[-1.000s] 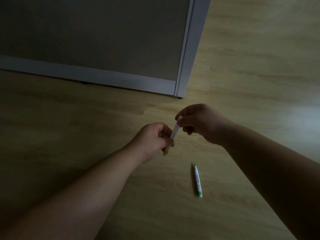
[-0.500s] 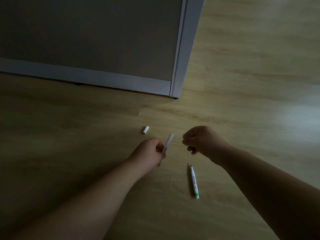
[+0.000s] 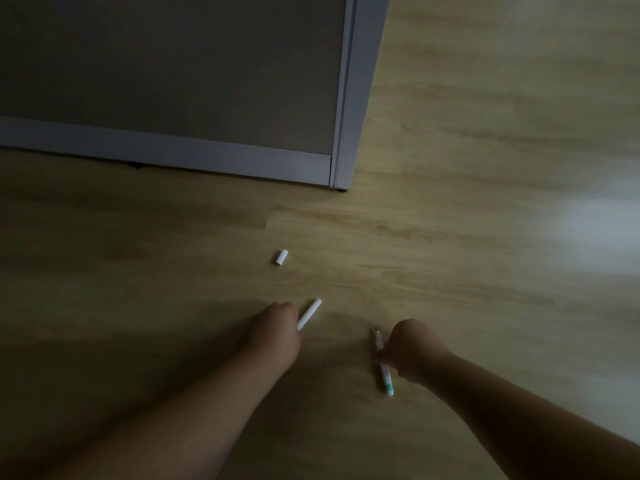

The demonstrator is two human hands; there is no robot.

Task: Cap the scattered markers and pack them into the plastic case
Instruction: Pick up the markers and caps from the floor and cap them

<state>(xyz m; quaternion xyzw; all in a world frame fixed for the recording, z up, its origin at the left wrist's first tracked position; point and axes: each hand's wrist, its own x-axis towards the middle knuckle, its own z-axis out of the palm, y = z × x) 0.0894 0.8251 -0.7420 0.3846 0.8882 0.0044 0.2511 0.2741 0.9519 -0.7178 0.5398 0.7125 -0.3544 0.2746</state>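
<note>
The right hand [image 3: 412, 348] pinches the green-ended white marker [image 3: 383, 367], long axis fore-aft; the left hand [image 3: 275, 336] grips a white marker [image 3: 309, 314]; loose white cap [image 3: 282, 257] lies beyond, nearer the left.

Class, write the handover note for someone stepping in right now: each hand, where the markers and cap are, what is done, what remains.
Left hand: grips a white marker, its far end sticking out, apparently capped.
Right hand: down on the wooden floor, fingers closing round the green marker, whose dark tip is bare.
A loose white cap lies farther out, ahead of the left hand.
Done: probably one marker capped.
Left: fetch the cap, close the green marker, pack both. The plastic case is out of view, so find it first.
</note>
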